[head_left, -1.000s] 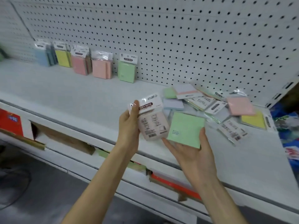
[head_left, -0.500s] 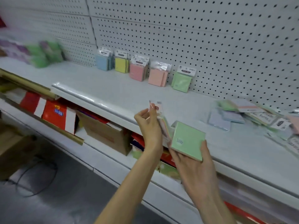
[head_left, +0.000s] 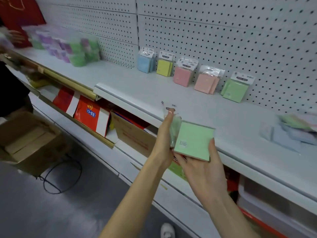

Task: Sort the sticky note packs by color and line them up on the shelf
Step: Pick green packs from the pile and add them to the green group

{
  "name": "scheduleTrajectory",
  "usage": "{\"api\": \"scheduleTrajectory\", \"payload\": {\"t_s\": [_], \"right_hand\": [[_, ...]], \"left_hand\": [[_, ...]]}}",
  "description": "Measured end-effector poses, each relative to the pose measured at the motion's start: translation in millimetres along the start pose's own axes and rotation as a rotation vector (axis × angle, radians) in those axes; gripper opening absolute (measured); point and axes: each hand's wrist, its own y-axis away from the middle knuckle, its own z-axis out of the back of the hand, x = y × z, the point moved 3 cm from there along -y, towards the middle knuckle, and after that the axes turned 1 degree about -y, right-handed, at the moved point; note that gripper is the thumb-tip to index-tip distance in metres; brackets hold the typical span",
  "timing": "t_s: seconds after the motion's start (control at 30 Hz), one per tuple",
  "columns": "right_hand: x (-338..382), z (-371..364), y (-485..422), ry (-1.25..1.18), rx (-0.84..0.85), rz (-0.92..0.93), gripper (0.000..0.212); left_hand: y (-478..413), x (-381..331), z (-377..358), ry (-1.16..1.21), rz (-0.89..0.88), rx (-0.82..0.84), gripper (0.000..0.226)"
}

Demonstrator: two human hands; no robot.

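Note:
My right hand [head_left: 204, 174] holds a green sticky note pack [head_left: 194, 140] flat in front of the shelf edge. My left hand [head_left: 164, 143] grips a second, clear-wrapped pack [head_left: 172, 121] edge-on, touching the green one's left side. Upright packs lean against the pegboard in a row: blue [head_left: 145, 63], yellow [head_left: 164, 67], pink [head_left: 183, 75], peach [head_left: 206, 83], green [head_left: 235, 90]. A blurred pile of loose packs [head_left: 295, 133] lies on the white shelf [head_left: 171, 93] at the right.
Blurred green and purple goods [head_left: 68, 47] stand on the shelf at the far left. Below the shelf are red packages [head_left: 89, 114] and a cardboard box [head_left: 135, 136]. An open carton [head_left: 27, 141] and a black cable [head_left: 58, 179] are on the floor. Another person's dark clothing shows at the left edge.
The view has swung left, so the pile slid to the right edge and the row moved toward centre. My left hand turned its pack edge-on and brought it against the green pack.

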Motion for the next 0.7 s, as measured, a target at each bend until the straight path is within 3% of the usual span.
{"api": "scheduleTrajectory", "payload": {"t_s": [0.1,0.27,0.37,0.53,0.7], "right_hand": [[-1.4,-4.2,-32.4,0.078,0.034,0.021,0.045],[12.6,-11.5,-93.4,0.360,0.072,-0.002,0.041],[39.2,-14.7,-132.0,0.581,0.117,0.117,0.033],[87.0,-4.3,-190.7,0.807,0.028,0.309,0.068],[138.4,24.7,-221.1,1.010,-0.129,0.461,0.072]], "left_hand": [[-19.9,-8.3,15.7,0.017,-0.002,0.008,0.042],[-66.4,-34.0,33.1,0.029,0.006,-0.024,0.047],[-106.0,-54.2,42.3,-0.027,-0.034,-0.059,0.042],[-168.0,-60.9,51.9,-0.185,-0.054,-0.091,0.035],[-216.4,-48.4,41.8,-0.274,-0.069,0.006,0.014]]}}
